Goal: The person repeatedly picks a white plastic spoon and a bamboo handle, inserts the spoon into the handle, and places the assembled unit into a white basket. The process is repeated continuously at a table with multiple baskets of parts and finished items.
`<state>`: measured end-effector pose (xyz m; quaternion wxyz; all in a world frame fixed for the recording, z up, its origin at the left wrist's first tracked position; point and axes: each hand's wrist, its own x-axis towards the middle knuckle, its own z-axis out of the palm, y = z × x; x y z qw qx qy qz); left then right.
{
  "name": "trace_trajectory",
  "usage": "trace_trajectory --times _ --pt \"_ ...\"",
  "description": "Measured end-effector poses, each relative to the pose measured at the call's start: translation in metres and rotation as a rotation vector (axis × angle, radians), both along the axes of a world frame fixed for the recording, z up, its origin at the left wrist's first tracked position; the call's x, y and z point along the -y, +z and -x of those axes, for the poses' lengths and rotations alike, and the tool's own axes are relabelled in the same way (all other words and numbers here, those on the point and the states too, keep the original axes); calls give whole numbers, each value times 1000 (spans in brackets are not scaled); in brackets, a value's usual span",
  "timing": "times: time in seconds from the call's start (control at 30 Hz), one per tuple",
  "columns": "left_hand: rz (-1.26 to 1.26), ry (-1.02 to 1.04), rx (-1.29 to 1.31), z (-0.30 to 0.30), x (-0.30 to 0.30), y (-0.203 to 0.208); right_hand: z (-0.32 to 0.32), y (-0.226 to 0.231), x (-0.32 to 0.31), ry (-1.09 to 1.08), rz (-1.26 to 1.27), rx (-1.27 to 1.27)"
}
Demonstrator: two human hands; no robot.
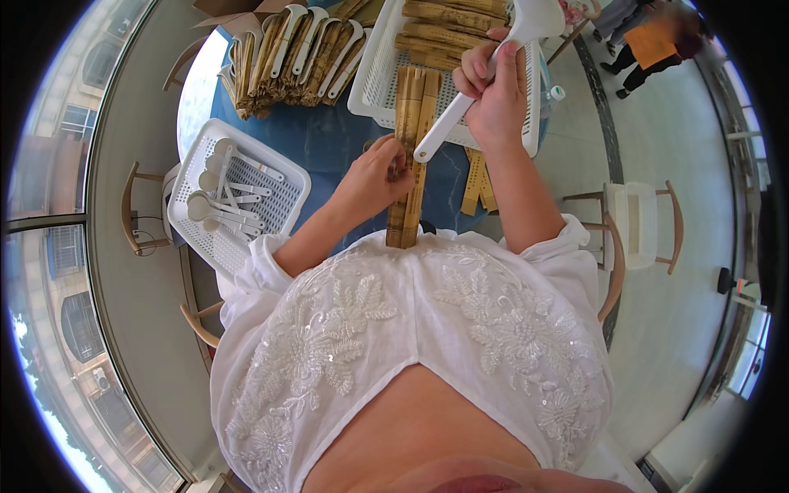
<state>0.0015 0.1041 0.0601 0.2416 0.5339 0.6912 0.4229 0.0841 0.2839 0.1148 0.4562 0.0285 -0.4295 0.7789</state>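
My left hand (380, 174) is closed around some long, flat brown bamboo-like strips (404, 201), which stand upright in front of my chest. Raised at the right, my right hand (499, 92) grips the handle of a white ladle (454, 123). The handle slants down to the left, and its holed end overlaps the strips in the view; I cannot tell whether they touch. The ladle's white bowl is up at the far right. Behind my hands, a white basket (374, 103) holds several bundles of similar brown strips (436, 37).
A white basket (187, 223) with several white spoons (230, 204) stands left on the blue tabletop (320, 131). Far left, brown strip bundles (246, 78) lie with white-handled utensils (288, 37). Yellowish strips (474, 182) lie at right. Chairs (641, 218) surround the table; people (653, 45) stand beyond.
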Motion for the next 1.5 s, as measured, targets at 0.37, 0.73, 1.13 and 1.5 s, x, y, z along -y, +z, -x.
trace_trajectory --times 0.37,0.73,1.13,1.5 --pt "-24 34 224 -1 7 -5 27 -11 8 128 -92 70" --pt "-82 112 223 -11 15 -1 32 -7 14 60 -125 39" --pt "-188 50 150 -17 22 7 39 3 27 127 -198 114" --pt "-258 22 196 -23 21 3 27 -9 26 -597 -919 432"
